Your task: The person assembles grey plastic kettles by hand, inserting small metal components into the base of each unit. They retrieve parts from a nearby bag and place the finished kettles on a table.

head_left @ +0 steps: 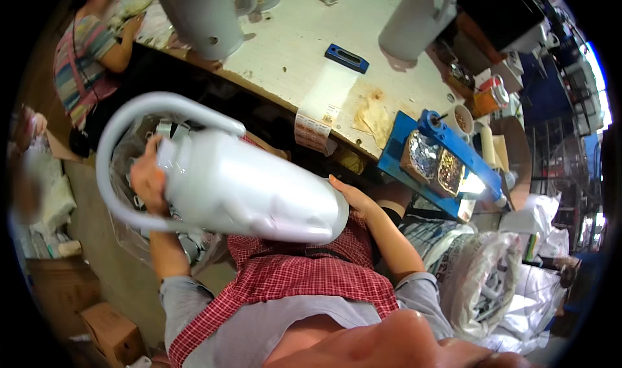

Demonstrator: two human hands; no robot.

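Note:
Across my lap I hold a large light-grey can (259, 183) with a big looped handle, shaped like a watering can. It lies tilted on its side, its opening end to the left and its base to the right, and is slightly blurred. My left hand (150, 180) is closed on the opening end, inside the handle's loop. At the base, my right hand (353, 198) curls round the lower rim, part of its fingers hidden. Similar grey cans stand on the table, one (206, 18) at the back left with a small hole near its bottom, another (414, 24) at the back right.
A label strip (317, 125) hangs over the white table's (285, 57) edge; a blue tool (346, 58) lies nearby. At right stand a blue press-like device (447, 148) and a cup (460, 116). Bags of parts (483, 284) flank me. A person (91, 57) sits at far left.

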